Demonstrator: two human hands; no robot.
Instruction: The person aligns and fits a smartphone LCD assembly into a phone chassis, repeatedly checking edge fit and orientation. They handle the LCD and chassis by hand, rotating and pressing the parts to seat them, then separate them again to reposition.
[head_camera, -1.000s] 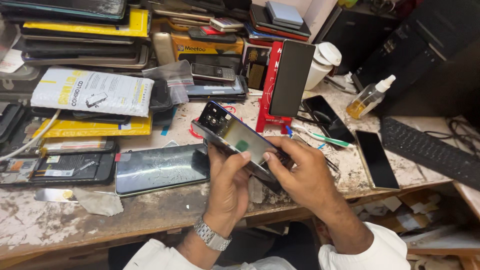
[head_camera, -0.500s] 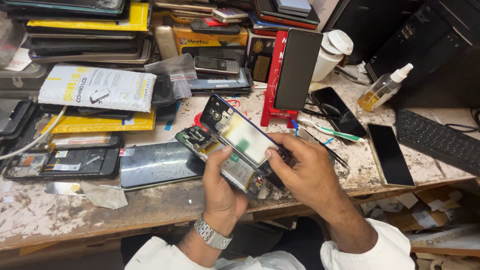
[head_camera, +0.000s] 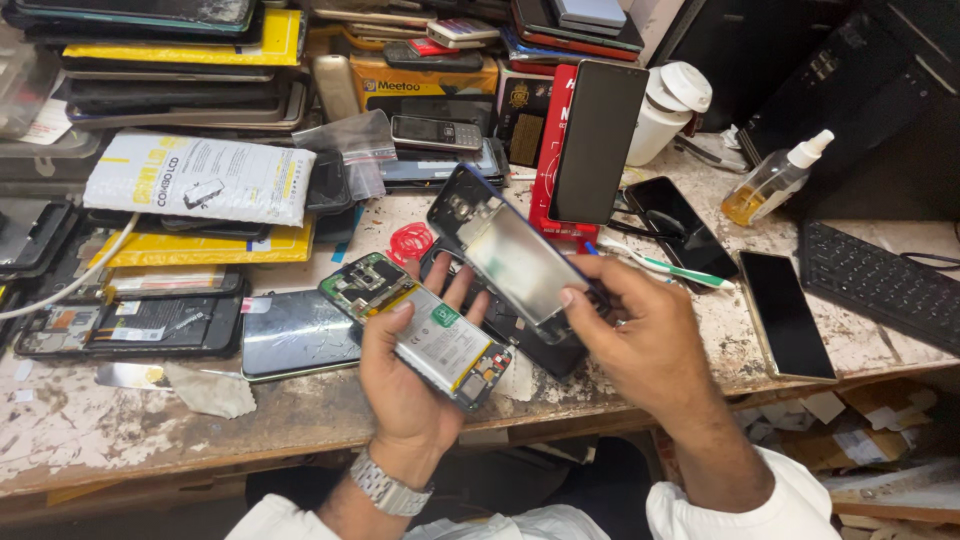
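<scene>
Left hand (head_camera: 405, 375) closed around an opened phone body (head_camera: 420, 330), palm under it, thumb across the near edge, fingers curled up the far side. Circuit board and silver battery face up, likely so the internals stay readable and nothing drops out. Held low over the near edge of the workbench (head_camera: 120, 430), just above it, not resting on it.

Right hand (head_camera: 640, 345) pinching a detached phone frame or back panel (head_camera: 515, 255) by its lower end, thumb on top and fingers underneath. Panel tilted, upper end raised toward the back of the bench, metallic inner face toward the camera. Lower edge close to the phone body, apparently apart from it; contact point hidden by fingers, can't tell for sure. Grip at one end only leaves most of the panel's inner face exposed.

Around the hands: cracked dark phone (head_camera: 300, 335) flat on the bench just left of the left hand. Another dark phone shell under both hands, mostly covered. Red stand (head_camera: 548, 160) behind, a black phone (head_camera: 598, 135) propped upright against it. Two more black phones (head_camera: 785, 315) lying flat to the right, a green-and-white toothbrush (head_camera: 655, 262) between them and the stand. Spray bottle (head_camera: 775, 180) with amber liquid and a black keyboard (head_camera: 885, 285) at far right. White padded parts pouch (head_camera: 200, 180) and stacked yellow boxes at back left.
</scene>
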